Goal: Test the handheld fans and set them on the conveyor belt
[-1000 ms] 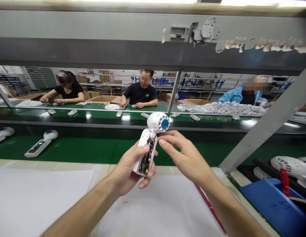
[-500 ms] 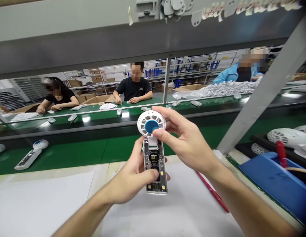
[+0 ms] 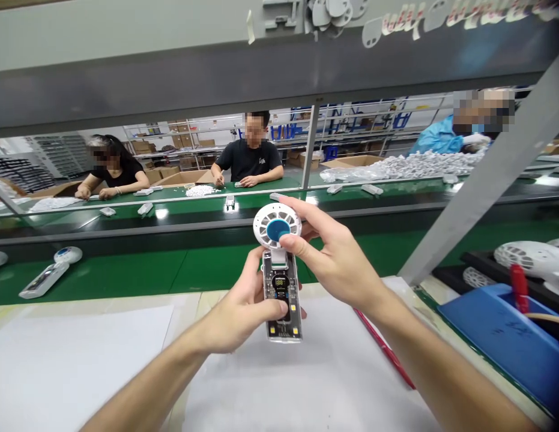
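A handheld fan is held upright in front of me, over the white paper. Its round white head has a blue disc in the middle, and its clear handle shows a dark circuit board with a small lit display and yellow squares. My left hand wraps round the handle, thumb pressed on the board's front. My right hand grips the fan head at its right side, thumb on the blue disc and fingers behind the rim. The fingers behind the fan are partly hidden.
A red pen lies right of the fan. At right are a blue bin and white fan parts on dark trays. Another fan lies left on the green surface. Beyond a metal post, co-workers sit along a conveyor.
The fan's handle has risen slightly while both hands keep the same hold. My view has shifted a little, moving the background rightward.
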A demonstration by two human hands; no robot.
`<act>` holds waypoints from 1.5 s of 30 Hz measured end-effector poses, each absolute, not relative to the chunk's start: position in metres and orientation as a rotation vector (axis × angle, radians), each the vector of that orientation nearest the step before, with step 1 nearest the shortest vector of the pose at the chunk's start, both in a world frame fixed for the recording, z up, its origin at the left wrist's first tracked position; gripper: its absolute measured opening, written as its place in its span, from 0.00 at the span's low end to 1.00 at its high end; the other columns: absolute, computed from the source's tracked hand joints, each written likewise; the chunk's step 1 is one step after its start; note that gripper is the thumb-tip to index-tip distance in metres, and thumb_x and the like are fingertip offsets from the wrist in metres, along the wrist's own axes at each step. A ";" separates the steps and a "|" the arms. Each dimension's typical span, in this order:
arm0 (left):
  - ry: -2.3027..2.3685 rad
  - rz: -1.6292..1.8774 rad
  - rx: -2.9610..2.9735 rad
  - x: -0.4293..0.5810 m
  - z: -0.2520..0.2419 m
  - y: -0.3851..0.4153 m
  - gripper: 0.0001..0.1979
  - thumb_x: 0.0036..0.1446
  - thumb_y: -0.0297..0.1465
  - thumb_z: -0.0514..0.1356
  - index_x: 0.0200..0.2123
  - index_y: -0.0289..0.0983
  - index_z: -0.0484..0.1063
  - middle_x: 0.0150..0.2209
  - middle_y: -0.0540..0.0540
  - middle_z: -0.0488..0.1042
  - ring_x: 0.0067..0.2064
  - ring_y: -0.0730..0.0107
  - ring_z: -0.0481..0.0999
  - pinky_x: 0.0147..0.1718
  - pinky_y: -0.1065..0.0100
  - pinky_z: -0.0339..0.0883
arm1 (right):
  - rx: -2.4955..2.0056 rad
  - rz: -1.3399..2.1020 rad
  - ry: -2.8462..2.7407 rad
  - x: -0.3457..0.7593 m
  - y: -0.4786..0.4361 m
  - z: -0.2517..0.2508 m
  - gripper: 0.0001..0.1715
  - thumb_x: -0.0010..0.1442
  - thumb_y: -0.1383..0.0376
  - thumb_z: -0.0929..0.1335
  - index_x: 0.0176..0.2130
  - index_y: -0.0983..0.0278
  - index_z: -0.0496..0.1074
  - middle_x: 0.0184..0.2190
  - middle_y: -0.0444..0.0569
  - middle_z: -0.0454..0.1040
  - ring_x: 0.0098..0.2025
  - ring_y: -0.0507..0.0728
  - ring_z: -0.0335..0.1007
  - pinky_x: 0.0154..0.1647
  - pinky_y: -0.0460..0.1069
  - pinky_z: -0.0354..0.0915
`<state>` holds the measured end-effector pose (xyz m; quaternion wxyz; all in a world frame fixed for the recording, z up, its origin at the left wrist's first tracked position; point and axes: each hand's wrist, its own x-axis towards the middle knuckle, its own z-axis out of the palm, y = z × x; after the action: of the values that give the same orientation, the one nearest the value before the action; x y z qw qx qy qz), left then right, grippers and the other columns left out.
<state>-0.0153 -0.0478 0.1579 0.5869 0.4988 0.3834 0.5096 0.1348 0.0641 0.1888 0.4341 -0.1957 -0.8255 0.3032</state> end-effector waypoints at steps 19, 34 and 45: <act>1.041 1.205 1.287 -0.020 0.149 -0.040 0.33 0.61 0.29 0.61 0.64 0.46 0.47 0.48 0.45 0.67 0.45 0.61 0.75 0.44 0.58 0.71 | -0.531 0.741 -2.126 0.130 0.080 0.181 0.32 0.67 0.49 0.65 0.65 0.57 0.64 0.55 0.49 0.74 0.45 0.59 0.73 0.49 0.53 0.67; 0.924 1.156 1.208 -0.019 0.152 -0.044 0.35 0.58 0.28 0.65 0.61 0.46 0.47 0.48 0.44 0.68 0.45 0.59 0.79 0.40 0.60 0.74 | -0.527 0.770 -2.116 0.129 0.078 0.183 0.31 0.66 0.51 0.66 0.63 0.58 0.67 0.55 0.48 0.75 0.45 0.60 0.74 0.48 0.54 0.69; 0.922 1.188 1.235 -0.018 0.149 -0.043 0.33 0.60 0.29 0.63 0.62 0.46 0.47 0.49 0.43 0.68 0.46 0.57 0.79 0.42 0.56 0.74 | -0.495 0.721 -2.086 0.130 0.077 0.183 0.31 0.64 0.49 0.67 0.62 0.56 0.68 0.52 0.49 0.76 0.41 0.60 0.74 0.45 0.55 0.71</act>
<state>-0.0185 -0.0427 0.1491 0.5627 0.5246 0.3917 0.5047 0.1302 0.0768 0.1826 0.4257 -0.1979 -0.8345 0.2883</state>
